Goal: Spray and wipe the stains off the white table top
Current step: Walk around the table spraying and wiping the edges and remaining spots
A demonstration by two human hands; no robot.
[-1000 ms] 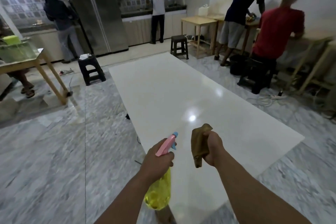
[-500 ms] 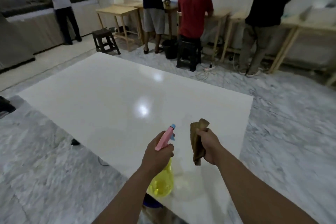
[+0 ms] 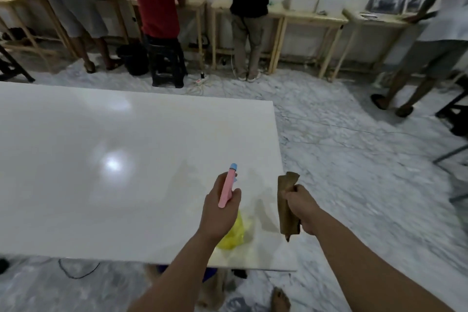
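Note:
The white table top fills the left and middle of the head view, glossy with a bright light reflection. My left hand grips a spray bottle with a yellow body and a pink trigger head tipped in blue, held over the table's near right corner, nozzle pointing away from me. My right hand is closed on a folded brown cloth, held just past the table's right edge, above the floor. Faint smears show on the surface ahead of the nozzle.
Grey marble floor lies right of and beyond the table. Several people stand at wooden benches along the far wall. A black stool and a power strip sit on the floor behind the table. A cable lies near the front edge.
My view has swung to the right, so the table now lies to my left. Both hands keep their hold on the bottle and cloth, now over the table's right corner.

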